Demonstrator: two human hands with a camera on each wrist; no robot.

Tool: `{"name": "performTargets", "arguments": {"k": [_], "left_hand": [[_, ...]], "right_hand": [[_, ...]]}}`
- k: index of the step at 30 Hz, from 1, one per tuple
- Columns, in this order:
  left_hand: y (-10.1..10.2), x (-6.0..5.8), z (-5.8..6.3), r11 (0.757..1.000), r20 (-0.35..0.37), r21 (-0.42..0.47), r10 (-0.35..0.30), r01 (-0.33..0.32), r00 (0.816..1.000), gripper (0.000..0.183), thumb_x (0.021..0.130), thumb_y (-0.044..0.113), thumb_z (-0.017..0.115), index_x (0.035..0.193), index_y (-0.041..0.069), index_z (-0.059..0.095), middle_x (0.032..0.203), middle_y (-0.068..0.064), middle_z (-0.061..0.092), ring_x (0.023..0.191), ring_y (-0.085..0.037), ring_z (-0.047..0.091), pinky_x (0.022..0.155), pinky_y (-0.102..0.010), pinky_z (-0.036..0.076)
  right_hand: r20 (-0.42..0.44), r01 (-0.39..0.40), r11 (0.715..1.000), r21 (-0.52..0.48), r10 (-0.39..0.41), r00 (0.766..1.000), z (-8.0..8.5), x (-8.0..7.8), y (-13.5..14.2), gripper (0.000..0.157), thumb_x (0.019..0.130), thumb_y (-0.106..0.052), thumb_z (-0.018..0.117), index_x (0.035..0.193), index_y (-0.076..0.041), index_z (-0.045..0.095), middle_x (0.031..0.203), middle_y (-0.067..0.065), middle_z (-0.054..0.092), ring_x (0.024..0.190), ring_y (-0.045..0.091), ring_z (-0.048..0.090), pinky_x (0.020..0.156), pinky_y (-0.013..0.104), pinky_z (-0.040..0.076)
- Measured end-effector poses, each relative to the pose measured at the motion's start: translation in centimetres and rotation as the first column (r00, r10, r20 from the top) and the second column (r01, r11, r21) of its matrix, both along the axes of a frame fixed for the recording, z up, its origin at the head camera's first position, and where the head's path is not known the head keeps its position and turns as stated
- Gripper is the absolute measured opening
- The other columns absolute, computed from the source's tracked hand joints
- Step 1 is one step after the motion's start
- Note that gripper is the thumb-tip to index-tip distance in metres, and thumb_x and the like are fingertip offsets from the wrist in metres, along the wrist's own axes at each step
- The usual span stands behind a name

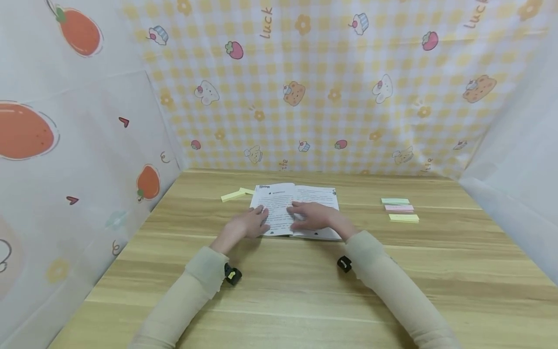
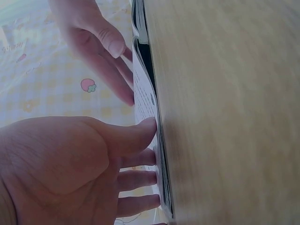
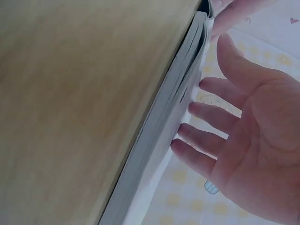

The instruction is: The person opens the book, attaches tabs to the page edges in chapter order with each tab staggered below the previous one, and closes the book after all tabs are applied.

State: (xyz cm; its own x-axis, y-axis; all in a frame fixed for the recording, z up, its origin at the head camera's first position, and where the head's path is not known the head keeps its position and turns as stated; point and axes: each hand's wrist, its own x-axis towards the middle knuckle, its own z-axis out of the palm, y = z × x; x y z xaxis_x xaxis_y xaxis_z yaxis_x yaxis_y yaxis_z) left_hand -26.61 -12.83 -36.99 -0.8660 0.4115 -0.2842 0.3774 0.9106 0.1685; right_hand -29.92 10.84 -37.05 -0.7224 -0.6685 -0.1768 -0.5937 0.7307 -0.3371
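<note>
An open book (image 1: 279,201) lies flat on the wooden table, its printed pages facing up. My left hand (image 1: 251,222) rests on the left page near its outer edge; in the left wrist view its thumb and fingertips (image 2: 149,178) touch the page. Over the right page, close to the central fold, is my right hand (image 1: 315,215). Its fingertips (image 3: 176,144) press on the paper in the right wrist view, with the thumb raised. The fingers of both hands are extended, and neither grips anything.
Yellow sticky strips (image 1: 233,196) lie beside the book's upper left corner. To the right sit green (image 1: 395,201), pink (image 1: 398,208) and yellow sticky notes (image 1: 403,218) in a column. A patterned cloth (image 1: 322,111) hangs behind the table (image 1: 287,291).
</note>
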Motion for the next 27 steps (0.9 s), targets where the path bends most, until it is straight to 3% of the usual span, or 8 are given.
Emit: {"name": "performTargets", "arguments": {"k": [12,18,27], "left_hand": [[0.1,0.0,0.3,1.0,0.004,-0.016,-0.008,0.008,1.0,0.061,0.108,0.032,0.044,0.157,-0.002,0.028,0.163,-0.023,0.021,0.148,-0.043,0.024,0.12,-0.051,0.023],[0.1,0.0,0.3,1.0,0.012,-0.014,-0.004,0.004,1.0,0.062,0.108,0.032,0.043,0.157,-0.002,0.027,0.164,-0.022,0.019,0.149,-0.043,0.022,0.12,-0.051,0.022],[0.1,0.0,0.2,1.0,0.011,-0.017,0.011,-0.01,1.0,0.063,0.108,0.034,0.043,0.158,0.0,0.026,0.165,-0.02,0.018,0.149,-0.042,0.022,0.119,-0.052,0.023]], "right_hand": [[0.018,0.041,0.993,-0.11,-0.039,0.999,0.6,0.4,1.1,0.063,0.102,-0.04,0.059,0.153,-0.007,0.043,0.159,0.022,0.034,0.146,0.039,0.031,0.118,0.053,0.026],[-0.033,0.041,0.984,-0.172,-0.047,0.998,1.0,0.4,1.9,0.062,0.102,-0.039,0.06,0.151,-0.004,0.046,0.155,0.026,0.037,0.145,0.041,0.034,0.117,0.054,0.028],[-0.08,0.06,0.96,-0.274,-0.084,0.993,2.4,0.2,3.6,0.062,0.101,-0.035,0.063,0.149,-0.001,0.047,0.153,0.019,0.044,0.144,0.037,0.036,0.118,0.052,0.028]]}}
